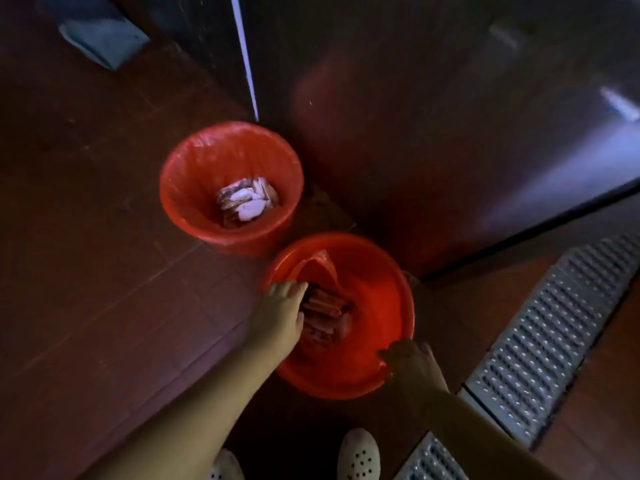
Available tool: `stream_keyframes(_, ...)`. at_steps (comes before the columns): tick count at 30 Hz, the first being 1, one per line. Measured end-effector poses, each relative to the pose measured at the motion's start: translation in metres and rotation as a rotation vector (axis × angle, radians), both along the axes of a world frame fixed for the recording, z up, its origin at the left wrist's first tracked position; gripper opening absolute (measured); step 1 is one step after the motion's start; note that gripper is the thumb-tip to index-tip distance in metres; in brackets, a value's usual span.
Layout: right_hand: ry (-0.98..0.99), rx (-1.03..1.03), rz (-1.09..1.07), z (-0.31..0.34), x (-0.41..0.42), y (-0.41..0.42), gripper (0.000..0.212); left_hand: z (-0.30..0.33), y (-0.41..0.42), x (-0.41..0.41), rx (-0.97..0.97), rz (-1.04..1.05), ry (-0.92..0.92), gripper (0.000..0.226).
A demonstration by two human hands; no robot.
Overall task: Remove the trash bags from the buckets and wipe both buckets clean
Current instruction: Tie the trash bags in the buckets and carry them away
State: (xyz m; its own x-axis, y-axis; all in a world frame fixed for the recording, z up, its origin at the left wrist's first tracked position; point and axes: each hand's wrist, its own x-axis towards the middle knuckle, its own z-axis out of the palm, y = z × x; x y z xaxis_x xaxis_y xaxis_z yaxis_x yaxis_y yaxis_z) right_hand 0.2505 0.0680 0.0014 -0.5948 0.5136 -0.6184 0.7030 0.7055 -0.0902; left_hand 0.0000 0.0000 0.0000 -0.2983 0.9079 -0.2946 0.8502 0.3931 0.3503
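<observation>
Two red buckets stand on the dark floor. The far bucket (pixel 194 223) is lined with a red trash bag (pixel 207 161) folded over its rim, with pale scraps (pixel 247 202) at the bottom. The near bucket (pixel 398 306) holds a loose red trash bag (pixel 320 268) gathered inward over reddish scraps (pixel 327 313). My left hand (pixel 280 313) reaches inside at the bucket's left rim, fingers curled on the bag's edge. My right hand (pixel 412 365) grips the bag at the near right rim.
A dark metal cabinet (pixel 433 133) rises behind the buckets. A perforated metal floor drain grate (pixel 547 341) runs along the right. Two white clogs (pixel 358 455) show at the bottom. A blue-grey object (pixel 104 39) lies at the far left on the floor.
</observation>
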Motion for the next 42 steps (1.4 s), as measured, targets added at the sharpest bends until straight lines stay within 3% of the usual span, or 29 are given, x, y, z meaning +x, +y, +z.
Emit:
stream_keyframes(4,0.167,0.176,0.099,-0.034,0.005,0.003,0.038,-0.043,0.030,0.000,0.116,0.005,0.125,0.072)
stream_keyframes(8,0.369,0.036,0.005,-0.071,0.005,0.015,0.021,-0.076,0.050,-0.001,0.236,0.065,0.218,0.082)
stream_keyframes(10,0.546,-0.037,-0.088,-0.078,-0.003,0.024,0.020,-0.084,0.059,-0.007,0.294,0.095,0.201,0.071)
stream_keyframes(14,0.804,-0.132,-0.337,-0.085,-0.022,0.033,0.017,-0.083,0.060,-0.016,0.432,-0.080,0.191,0.022)
stream_keyframes(16,0.922,-0.189,-0.460,-0.090,-0.028,0.034,0.026,-0.078,0.052,-0.018,0.485,-0.155,0.171,0.017)
stream_keyframes(21,1.246,-0.452,-0.795,-0.075,-0.051,0.033,0.024,-0.051,0.027,-0.015,0.542,-0.240,0.085,0.007)
stream_keyframes(24,1.436,-0.550,-0.805,-0.045,-0.061,0.042,0.024,-0.035,0.015,-0.011,0.601,-0.262,0.097,0.005)
stream_keyframes(28,1.424,-0.477,-0.695,-0.044,-0.076,0.039,0.014,-0.029,0.013,-0.006,0.671,-0.233,0.071,0.006)
stream_keyframes(33,1.158,-0.305,-0.417,-0.078,-0.089,0.017,0.047,-0.043,0.007,0.007,0.583,-0.195,-0.016,0.005)
stream_keyframes(35,1.139,-0.291,-0.360,-0.083,-0.092,0.012,0.046,-0.047,0.008,0.013,0.575,-0.142,-0.104,0.006)
stream_keyframes(38,1.175,-0.267,-0.431,-0.091,-0.096,0.006,0.011,-0.056,0.008,0.020,0.557,-0.087,-0.276,0.013)
stream_keyframes(40,1.227,-0.278,-0.507,-0.094,-0.095,0.005,0.006,-0.062,0.006,0.019,0.589,-0.015,-0.370,0.019)
stream_keyframes(42,1.273,-0.304,-0.561,-0.094,-0.091,0.006,0.020,-0.066,0.005,0.012,0.641,0.038,-0.308,0.020)
